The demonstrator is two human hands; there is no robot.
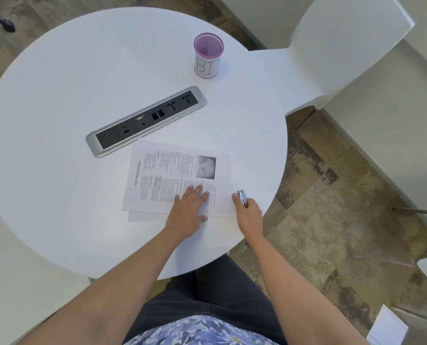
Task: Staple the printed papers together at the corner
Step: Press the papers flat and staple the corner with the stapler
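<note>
A loose stack of printed papers [162, 175] lies on the round white table [58, 120], turned sideways, with a photo near its far right part. My left hand [191, 210] rests flat on the near right part of the stack, fingers spread. Just right of the stack's right edge, my right hand [248, 215] is closed around a small silver stapler [242, 198], whose tip pokes out past my fingers near the papers' near right corner.
A silver and black power socket strip [146, 120] is set into the table beyond the papers. A purple mesh cup [208, 54] with a paper label stands at the far right. White chairs [331, 58] stand around the table. The table edge runs close by my right hand.
</note>
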